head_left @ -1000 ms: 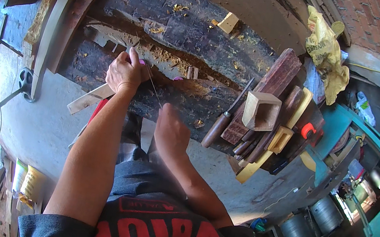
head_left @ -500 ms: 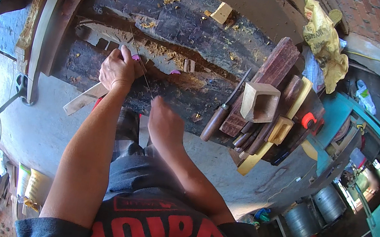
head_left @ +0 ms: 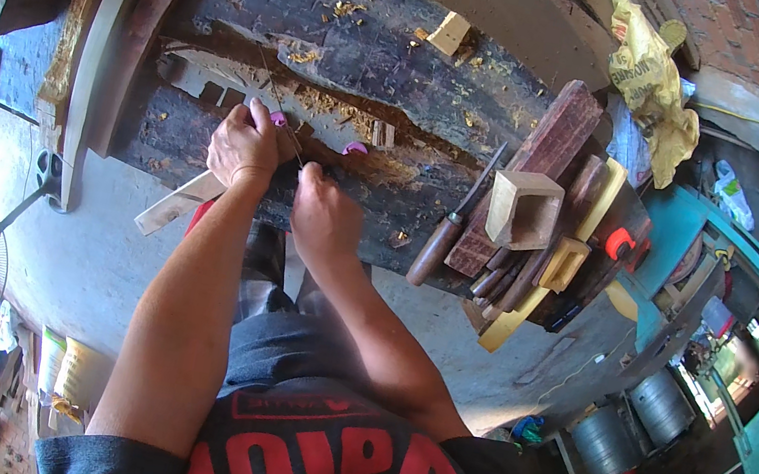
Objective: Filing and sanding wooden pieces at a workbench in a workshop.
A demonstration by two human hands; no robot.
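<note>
My left hand (head_left: 244, 150) is closed on a pale wooden strip (head_left: 172, 204), pressing it against the dark, rough workbench (head_left: 214, 139). One end of that strip sticks out toward me past the bench edge. In my right hand (head_left: 325, 212) is the near end of a thin, dark rod-shaped tool (head_left: 291, 139); its exact kind is too fine to make out. The rod slants away to the far left, passing close by the left hand's fingers. Near those fingers lies a small pink piece (head_left: 278, 119), and another pink piece (head_left: 356, 148) rests further right.
To the right are a hollow wooden box (head_left: 523, 212), a chisel-like tool with a wooden handle (head_left: 438, 247), a reddish wood block (head_left: 544, 154) and several other tools. A small wood block (head_left: 449, 33) sits at the far side. Long boards (head_left: 110, 37) stand left.
My right hand has moved forward and slightly left, pushing the rod-shaped tool along toward the left hand. The left hand keeps its grip on the strip. The whole view has shifted slightly.
</note>
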